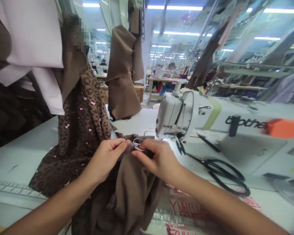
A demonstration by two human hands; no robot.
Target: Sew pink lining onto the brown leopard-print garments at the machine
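Brown fabric hangs in folds over the table's front edge, its upper part gathered between my two hands. My left hand is closed, thumb and forefinger pinching the fabric's edge. Close beside it, my right hand also pinches the cloth, with fingers curled. A thin pale cord or strip loops up between the fingertips; its exact kind is unclear. Leopard-print fabric with small pink scraps on it lies left of my left forearm.
A white sewing machine stands just behind my right hand. Black-handled scissors, small dark snips and an orange object are to the right. Brown pieces and pale cloth hang overhead. A person sits farther back.
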